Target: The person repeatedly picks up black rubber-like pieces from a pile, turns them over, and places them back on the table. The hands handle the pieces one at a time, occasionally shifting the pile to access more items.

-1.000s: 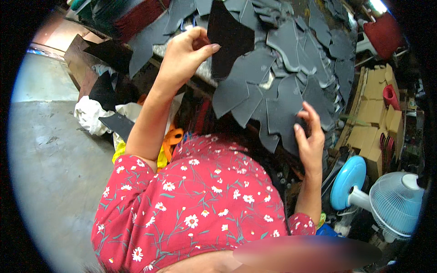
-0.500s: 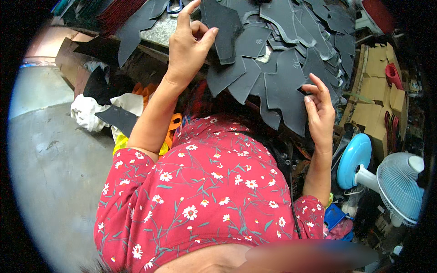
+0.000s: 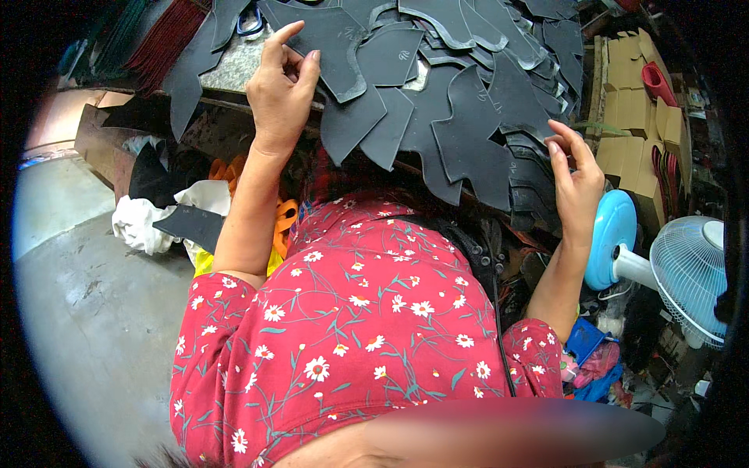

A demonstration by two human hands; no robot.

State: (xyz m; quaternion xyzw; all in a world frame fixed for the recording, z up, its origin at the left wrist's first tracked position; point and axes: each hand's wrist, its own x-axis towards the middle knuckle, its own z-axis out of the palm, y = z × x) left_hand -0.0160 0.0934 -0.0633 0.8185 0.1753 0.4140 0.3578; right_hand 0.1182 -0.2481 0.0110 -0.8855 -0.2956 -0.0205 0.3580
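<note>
Since the earlier frame the left hand (image 3: 279,93) has come lower and nearer along the near edge of the surface (image 3: 234,70), and the right hand (image 3: 576,183) has slid further right, off the middle of the pile. The left hand now rests on a dark grey cut piece (image 3: 331,47), index finger stretched out over its edge and thumb beside it; its grip is loose and part open, pressing rather than clasping. The piece lies flat at the near left of the heap of dark cut pieces (image 3: 460,101) that overlap across the surface and hang over its front edge. The right hand is at the heap's right end, fingers spread and lightly curled against the overhanging pieces (image 3: 530,187); its grip is wide, closed on nothing that can be seen. Behind the right hand stands a blue and white fan (image 3: 679,265), with cardboard boxes (image 3: 624,132) above it. A white cloth (image 3: 144,222) lies on the floor at lower left.
</note>
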